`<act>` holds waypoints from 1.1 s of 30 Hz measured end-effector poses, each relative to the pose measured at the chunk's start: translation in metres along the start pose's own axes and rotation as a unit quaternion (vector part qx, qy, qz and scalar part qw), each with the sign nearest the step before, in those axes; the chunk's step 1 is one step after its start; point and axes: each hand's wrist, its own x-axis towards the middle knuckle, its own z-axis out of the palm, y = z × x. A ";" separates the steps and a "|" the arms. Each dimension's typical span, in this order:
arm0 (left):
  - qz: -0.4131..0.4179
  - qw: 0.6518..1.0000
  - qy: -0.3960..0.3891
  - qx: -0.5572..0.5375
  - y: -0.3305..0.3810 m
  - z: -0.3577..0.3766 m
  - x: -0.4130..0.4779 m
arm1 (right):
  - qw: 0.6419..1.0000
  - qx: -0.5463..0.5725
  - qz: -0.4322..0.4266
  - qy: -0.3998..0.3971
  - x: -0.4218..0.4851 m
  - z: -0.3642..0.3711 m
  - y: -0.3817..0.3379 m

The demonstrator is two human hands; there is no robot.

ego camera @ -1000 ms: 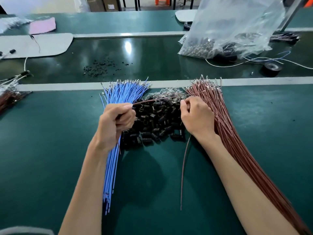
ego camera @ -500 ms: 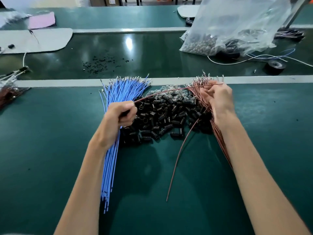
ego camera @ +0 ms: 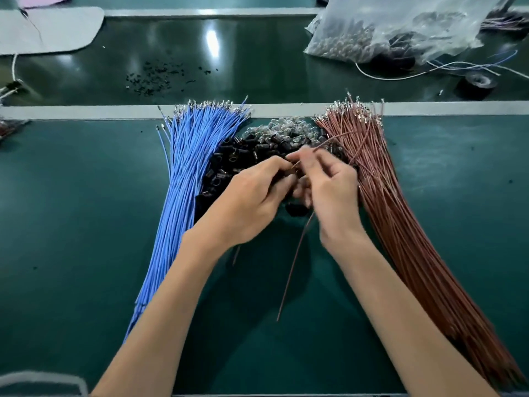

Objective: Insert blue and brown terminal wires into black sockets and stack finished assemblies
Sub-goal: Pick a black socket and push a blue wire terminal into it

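Two hands meet above the heap of black sockets (ego camera: 243, 156), in the middle of the green mat (ego camera: 71, 224). Your right hand (ego camera: 329, 193) curls its fingers and pinches a single brown wire (ego camera: 293, 270) near its upper end. The rest of that wire trails down toward you between your forearms, apart from both bundles. Your left hand (ego camera: 252, 202) is curled too, its fingertips touching the right hand's, but what they grip is hidden, so I cannot tell. The blue bundle (ego camera: 186, 179) lies fanned just left of the sockets and the brown bundle (ego camera: 400, 213) just right, with the metal terminals pointing away from you. Beyond the pale strip (ego camera: 86, 111) sit a clear plastic bag (ego camera: 400, 27) and a tape roll (ego camera: 478, 83).
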 end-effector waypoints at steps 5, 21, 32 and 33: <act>-0.052 0.998 -0.034 -0.027 -0.010 -0.013 -0.003 | 0.977 0.179 0.011 0.112 0.023 -0.012 -0.007; 0.024 0.999 0.023 -0.021 -0.004 0.000 -0.001 | 0.990 0.035 -0.021 -0.136 0.011 -0.013 0.009; -0.052 0.990 0.051 -0.124 -0.010 -0.001 -0.003 | 0.987 0.066 -0.044 -0.140 0.012 -0.023 0.004; -0.055 0.987 0.058 -0.139 -0.009 0.000 -0.003 | 0.986 0.057 -0.050 -0.148 0.011 -0.022 0.004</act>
